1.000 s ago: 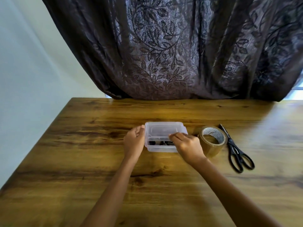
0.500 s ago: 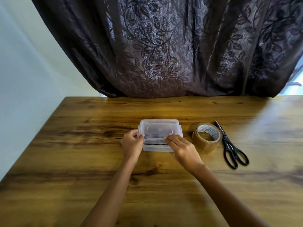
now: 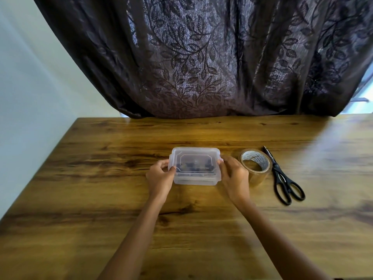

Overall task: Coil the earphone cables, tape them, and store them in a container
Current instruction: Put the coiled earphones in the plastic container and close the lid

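Note:
A small clear plastic container (image 3: 195, 179) with its lid on sits at the middle of the wooden table (image 3: 101, 199). Dark earphone cables (image 3: 193, 167) show through the lid as blurred shapes. My left hand (image 3: 160, 177) grips the container's left end, thumb on the lid's edge. My right hand (image 3: 234, 176) grips the right end, fingers curled over the lid's corner.
A roll of brown packing tape (image 3: 255, 165) stands just right of my right hand. Black scissors (image 3: 282, 178) lie beyond it, handles toward me. A dark leaf-patterned curtain (image 3: 201, 57) hangs along the table's far edge. A pale wall is on the left.
The lid has gone from raised to flat on the container. My right hand has moved from the lid's front edge to the container's right end. My left hand stays at the left end.

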Tool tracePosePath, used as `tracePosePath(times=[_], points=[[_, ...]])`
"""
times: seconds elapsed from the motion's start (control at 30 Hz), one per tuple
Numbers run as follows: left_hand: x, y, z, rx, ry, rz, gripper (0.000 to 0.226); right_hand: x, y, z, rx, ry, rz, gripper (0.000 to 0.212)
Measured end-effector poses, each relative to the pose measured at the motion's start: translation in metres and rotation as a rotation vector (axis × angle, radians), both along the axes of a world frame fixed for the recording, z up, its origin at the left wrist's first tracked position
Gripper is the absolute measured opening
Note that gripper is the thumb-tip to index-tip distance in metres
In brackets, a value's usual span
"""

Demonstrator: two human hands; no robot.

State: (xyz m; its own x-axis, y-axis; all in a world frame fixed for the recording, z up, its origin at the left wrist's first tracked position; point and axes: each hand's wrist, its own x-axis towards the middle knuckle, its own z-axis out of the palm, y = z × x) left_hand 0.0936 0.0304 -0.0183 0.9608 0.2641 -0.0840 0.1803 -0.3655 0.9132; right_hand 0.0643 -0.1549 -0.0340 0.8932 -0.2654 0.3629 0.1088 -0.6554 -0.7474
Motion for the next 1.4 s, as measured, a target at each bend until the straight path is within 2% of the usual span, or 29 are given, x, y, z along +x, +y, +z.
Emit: tracePosePath(times=[0.1, 0.2, 0.47, 0.6, 0.63, 0.7, 0.8, 0.87, 1.0, 1.2, 1.4], points=[[-0.001, 0.002, -0.002, -0.015, 0.017, -0.027, 0.038, 0.003, 0.001, 0.003, 0.263, 0.243, -0.048, 0.033], [-0.002, 0.004, -0.004, -0.019, 0.056, -0.064, 0.042, 0.002, 0.003, -0.003, 0.475, 0.348, -0.024, 0.038], [0.003, 0.008, -0.005, -0.032, 0.119, -0.167, 0.052, 0.003, 0.008, -0.004, 0.492, 0.368, -0.036, 0.041], [0.005, 0.009, -0.002, -0.02, 0.134, -0.164, 0.051, 0.003, 0.003, -0.006, 0.592, 0.395, -0.004, 0.042], [0.005, 0.009, 0.0, 0.014, 0.14, -0.164, 0.051, 0.002, 0.002, -0.005, 0.646, 0.401, 0.009, 0.042], [0.007, 0.007, 0.007, 0.218, 0.131, -0.186, 0.049, 0.003, 0.0, -0.003, 0.739, 0.38, 0.002, 0.044], [0.009, 0.0, 0.008, 0.531, -0.061, -0.249, 0.052, 0.003, -0.001, -0.004, 0.878, 0.386, -0.108, 0.057], [0.013, -0.011, 0.005, 0.566, -0.155, -0.351, 0.056, 0.0, 0.0, -0.009, 0.978, 0.449, -0.167, 0.062], [0.02, -0.031, 0.001, 0.581, -0.084, -0.59, 0.061, -0.005, 0.003, -0.011, 1.165, 0.542, -0.183, 0.056], [0.022, -0.034, -0.012, 0.645, -0.025, -0.653, 0.057, -0.009, 0.004, -0.003, 1.224, 0.47, -0.261, 0.058], [0.022, -0.034, -0.015, 0.639, -0.063, -0.64, 0.056, -0.009, 0.017, 0.001, 1.143, 0.316, -0.291, 0.054]])
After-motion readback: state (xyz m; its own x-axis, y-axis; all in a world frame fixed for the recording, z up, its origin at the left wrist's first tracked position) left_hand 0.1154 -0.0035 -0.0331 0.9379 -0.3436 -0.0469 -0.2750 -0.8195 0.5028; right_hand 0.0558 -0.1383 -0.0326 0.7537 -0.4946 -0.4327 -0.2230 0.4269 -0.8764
